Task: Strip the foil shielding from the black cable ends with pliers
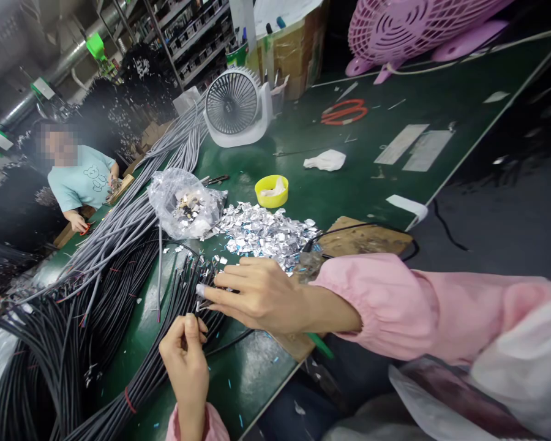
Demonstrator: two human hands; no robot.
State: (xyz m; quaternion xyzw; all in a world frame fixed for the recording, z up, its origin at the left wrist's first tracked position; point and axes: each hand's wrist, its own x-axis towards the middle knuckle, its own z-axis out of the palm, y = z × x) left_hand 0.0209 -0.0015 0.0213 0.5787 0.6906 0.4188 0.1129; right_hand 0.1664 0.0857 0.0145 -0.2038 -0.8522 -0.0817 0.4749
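Head view: the workplace is a room with shelving [197,37] at the far side and a green-topped bench [298,180] running from the near side towards the far left. A co-worker in a light blue shirt [85,177] sits at the far left edge. A white fan [235,104] stands on the far part of the bench; a pink fan [413,30] stands at far right.

The black cable bundle [149,373] lies at the near left, bound with a red tie [129,400], its ends fanned out at the hands. The left hand [187,346] has its thumb pressed to the curled index finger, pinching a black cable. The right hand [261,294], in a pink sleeve [386,300], reaches over the cable ends with fingers extended; whether it grips anything cannot be determined.

Beyond the hands lies a heap of silvery scraps [266,236], with a clear plastic bag [165,196] to its left and a yellow bowl [272,201] just behind. Grey cables [123,217] extend along the left.
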